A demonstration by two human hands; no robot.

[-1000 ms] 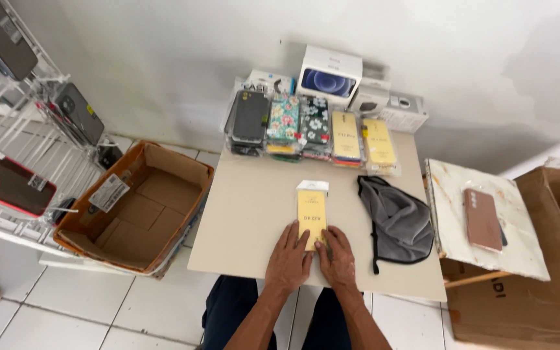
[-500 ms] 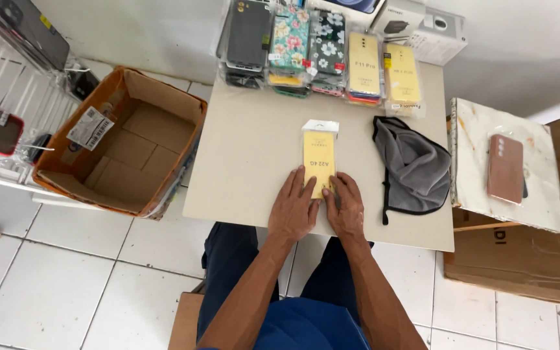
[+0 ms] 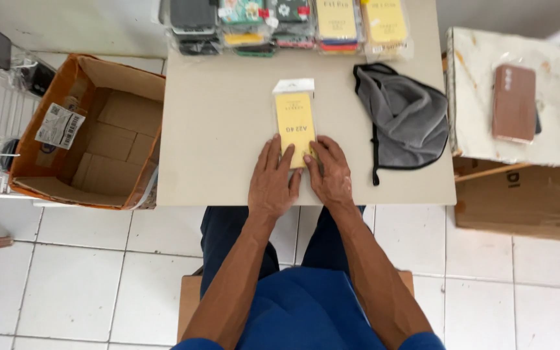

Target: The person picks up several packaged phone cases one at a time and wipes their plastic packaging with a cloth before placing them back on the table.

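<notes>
Two hands are being rested flat on the near end of a yellow packaged phone case (image 3: 295, 121), which is lying lengthwise at the middle of the beige table (image 3: 228, 129). The packet's lower edge is being pressed by the spread fingers of the left hand (image 3: 272, 179) and the right hand (image 3: 328, 173); nothing is being gripped by either, both palms being held open. A grey cloth bag (image 3: 404, 120) is lying just right of the packet. A row of packaged phone cases (image 3: 286, 23) is lining the far edge. An open cardboard box (image 3: 89, 133) is standing left of the table, and a brown phone (image 3: 513, 102) is lying on a white slab (image 3: 474, 91) at the right.
</notes>
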